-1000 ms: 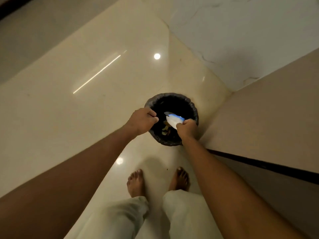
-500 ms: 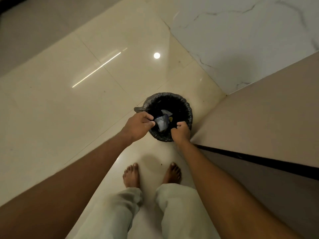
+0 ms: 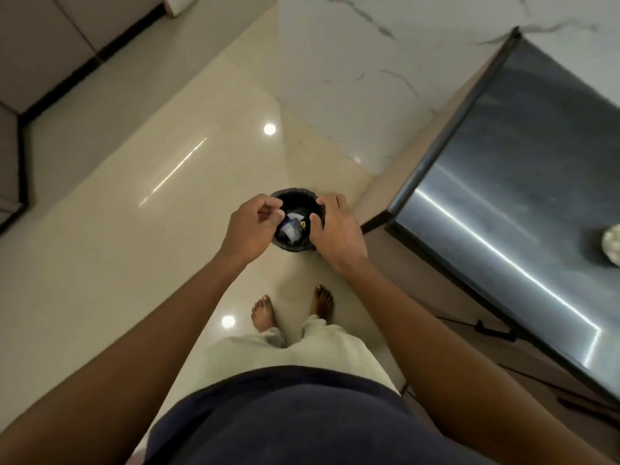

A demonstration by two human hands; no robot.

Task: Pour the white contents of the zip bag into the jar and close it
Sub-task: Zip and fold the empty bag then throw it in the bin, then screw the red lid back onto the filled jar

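Observation:
The crumpled zip bag [image 3: 291, 228], clear with a blue strip, lies inside a small black-lined waste bin [image 3: 295, 246] on the floor. My left hand [image 3: 251, 226] hovers over the bin's left rim, fingers loosely curled and holding nothing. My right hand [image 3: 335, 226] hangs over the right rim with its fingers apart, also empty. Both hands are high above the bin and cover its sides. No jar is in view.
A dark polished countertop [image 3: 503, 209] runs along the right, with a pale round object [image 3: 612, 241] at its edge. A white marble wall [image 3: 385, 68] stands behind the bin. My bare feet [image 3: 265, 312] stand on glossy cream floor tiles [image 3: 134, 162].
My right hand has let go of the zip bag, which now lies in the bin. Both hands have risen and opened, and my view has lifted away from the bin.

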